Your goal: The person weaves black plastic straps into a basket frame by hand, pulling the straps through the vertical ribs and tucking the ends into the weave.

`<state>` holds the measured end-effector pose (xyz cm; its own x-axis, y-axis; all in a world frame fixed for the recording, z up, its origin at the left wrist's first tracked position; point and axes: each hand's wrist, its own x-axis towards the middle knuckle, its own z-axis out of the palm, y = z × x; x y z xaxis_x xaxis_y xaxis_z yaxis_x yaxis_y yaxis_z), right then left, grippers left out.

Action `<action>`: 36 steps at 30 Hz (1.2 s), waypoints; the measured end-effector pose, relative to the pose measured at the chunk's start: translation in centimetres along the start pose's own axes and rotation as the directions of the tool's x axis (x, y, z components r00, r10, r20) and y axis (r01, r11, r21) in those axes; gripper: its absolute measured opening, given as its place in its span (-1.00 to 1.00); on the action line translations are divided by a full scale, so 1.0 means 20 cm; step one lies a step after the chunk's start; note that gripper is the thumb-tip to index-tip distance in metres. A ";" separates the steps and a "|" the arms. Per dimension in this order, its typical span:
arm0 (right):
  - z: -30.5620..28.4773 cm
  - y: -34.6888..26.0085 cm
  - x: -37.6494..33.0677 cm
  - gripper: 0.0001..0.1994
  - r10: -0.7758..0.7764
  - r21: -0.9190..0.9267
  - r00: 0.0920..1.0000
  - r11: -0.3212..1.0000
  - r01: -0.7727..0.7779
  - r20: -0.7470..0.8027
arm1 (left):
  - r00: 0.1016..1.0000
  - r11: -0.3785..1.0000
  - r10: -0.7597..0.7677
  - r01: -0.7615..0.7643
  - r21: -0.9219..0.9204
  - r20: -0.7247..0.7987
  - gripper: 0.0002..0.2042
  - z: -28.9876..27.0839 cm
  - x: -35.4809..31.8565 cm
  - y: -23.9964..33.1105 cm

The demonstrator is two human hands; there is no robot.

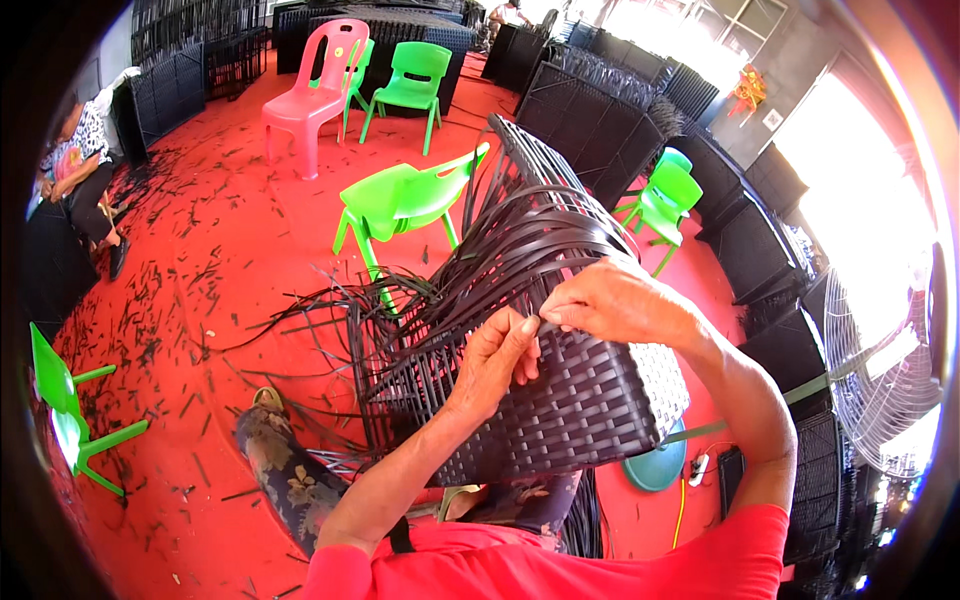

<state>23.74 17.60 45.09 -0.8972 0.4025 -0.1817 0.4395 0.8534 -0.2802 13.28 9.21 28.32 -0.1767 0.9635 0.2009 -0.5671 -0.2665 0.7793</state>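
A black woven piece of furniture (pixel 560 400), made of flat strips, rests across my lap. Its near part is tightly woven, while long loose black strips (pixel 540 240) spill from its far and left side. My left hand (pixel 495 360) pinches at the edge of the weave, thumb against fingers. My right hand (pixel 605 300) meets it there, its fingertips closed together almost touching the left thumb. A bit of black strip seems to lie between the fingertips, mostly hidden by them. Bare black frame bars (pixel 545 150) stick out at the far end.
Small green chairs (pixel 400 200) stand beyond the work, with a pink chair (pixel 318 100) farther back. Black woven pieces (pixel 590 120) are stacked around. Strip scraps litter the red floor (pixel 220 330). A person (pixel 85 170) sits at left; a fan (pixel 880 370) stands at right.
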 end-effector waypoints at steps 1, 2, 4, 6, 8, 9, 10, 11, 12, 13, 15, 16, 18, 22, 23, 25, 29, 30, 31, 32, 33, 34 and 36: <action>-0.01 0.00 0.00 -0.77 0.044 0.071 0.999 0.997 -0.043 -0.019 | 0.999 0.999 -0.014 0.015 -0.029 0.040 -0.70 0.00 0.01 0.01; -0.03 0.00 -0.02 -0.76 0.123 0.108 0.992 0.987 -0.121 -0.008 | 0.998 0.998 -0.032 0.035 -0.060 0.060 -0.69 -0.01 0.01 0.02; -0.05 -0.01 -0.03 -0.78 0.170 0.304 0.985 0.939 -0.163 0.002 | 0.985 0.968 -0.141 0.159 -0.193 0.102 -0.60 -0.01 0.02 0.04; -0.06 -0.01 -0.05 -0.84 0.214 0.488 0.976 0.858 -0.162 -0.051 | 0.956 0.937 -0.248 0.277 -0.212 0.155 -0.62 -0.03 0.02 0.07; -0.07 0.00 -0.07 -0.81 0.227 0.560 0.972 0.814 -0.156 -0.059 | 0.918 0.908 -0.359 0.385 -0.167 0.166 -0.60 -0.03 0.03 0.09; -0.08 0.00 -0.09 -0.82 0.209 0.557 0.976 0.819 -0.137 -0.068 | 0.915 0.922 -0.334 0.367 -0.121 0.227 -0.61 -0.03 0.03 0.10; -0.09 0.00 -0.10 -0.83 0.218 0.545 0.974 0.825 -0.147 -0.068 | 0.904 0.926 -0.348 0.373 -0.061 0.250 -0.62 -0.02 0.04 0.10; -0.10 0.01 -0.11 -0.84 0.262 0.519 0.963 0.833 -0.194 -0.062 | 0.890 0.932 -0.341 0.362 -0.014 0.302 -0.63 -0.02 0.05 0.10; -0.10 0.01 -0.12 -0.85 0.237 0.479 0.969 0.861 -0.173 -0.076 | 0.859 0.904 -0.388 0.425 -0.045 0.335 -0.61 -0.02 0.08 0.11; -0.10 0.02 -0.12 -0.86 0.246 0.422 0.965 0.887 -0.189 -0.085 | 0.839 0.878 -0.420 0.472 -0.079 0.345 -0.60 -0.02 0.09 0.11; -0.10 0.03 -0.13 -0.88 0.264 0.294 0.957 0.930 -0.218 -0.124 | 0.800 0.820 -0.440 0.543 -0.181 0.407 -0.56 -0.01 0.12 0.10; -0.08 0.03 -0.12 -0.88 0.271 0.225 0.950 0.946 -0.234 -0.154 | 0.801 0.819 -0.421 0.538 -0.202 0.426 -0.54 -0.01 0.13 0.09; -0.05 0.04 -0.12 -0.89 0.231 0.123 0.954 0.970 -0.211 -0.189 | 0.804 0.811 -0.381 0.527 -0.252 0.457 -0.50 -0.01 0.14 0.08; 0.02 0.06 -0.10 -0.91 0.128 0.070 0.977 0.991 -0.118 -0.172 | 0.811 0.843 -0.411 0.512 -0.166 0.417 -0.59 -0.01 0.15 0.06; 0.03 0.06 -0.10 -0.91 0.123 0.076 0.980 0.991 -0.112 -0.157 | 0.799 0.858 -0.425 0.505 -0.093 0.424 -0.64 0.00 0.15 0.06; 0.02 0.07 -0.11 -0.87 0.163 0.096 0.978 0.984 -0.151 -0.127 | 0.819 0.900 -0.415 0.434 0.046 0.396 -0.73 0.00 0.16 0.07; 0.05 0.06 -0.15 -0.85 0.074 0.034 0.967 0.997 -0.067 -0.245 | 0.939 0.938 -0.240 0.159 0.308 0.246 -0.80 -0.01 0.17 0.10; 0.07 0.05 -0.16 -0.86 0.000 -0.016 0.953 1.000 -0.005 -0.303 | 0.963 0.922 -0.171 0.081 0.378 0.209 -0.80 -0.02 0.16 0.09; 0.09 0.04 -0.16 -0.85 -0.064 -0.039 0.921 0.998 0.053 -0.385 | 0.977 0.903 -0.052 -0.042 0.427 0.207 -0.81 -0.03 0.14 0.09; 0.11 0.03 -0.16 -0.83 -0.110 -0.074 0.881 0.994 0.085 -0.460 | 0.981 0.897 -0.053 -0.035 0.442 0.186 -0.85 -0.06 0.11 0.08; 0.14 0.01 -0.15 -0.82 -0.159 -0.114 0.830 0.987 0.115 -0.535 | 0.968 0.913 -0.199 0.127 0.388 0.153 -0.85 -0.10 0.08 0.06; 0.14 0.01 -0.15 -0.80 -0.173 -0.174 0.849 0.980 0.098 -0.499 | 0.946 0.927 -0.280 0.222 0.301 0.164 -0.84 -0.14 0.05 0.05; 0.15 -0.01 -0.14 -0.80 -0.094 -0.151 0.901 0.988 0.032 -0.424 | 0.898 0.897 -0.417 0.380 0.226 0.142 -0.82 -0.19 -0.02 -0.01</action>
<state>26.30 15.24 42.81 -0.8676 0.4226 0.2621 0.3989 0.9061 -0.1406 10.41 8.74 25.87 0.1922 0.9795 -0.0600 -0.3940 0.1330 0.9094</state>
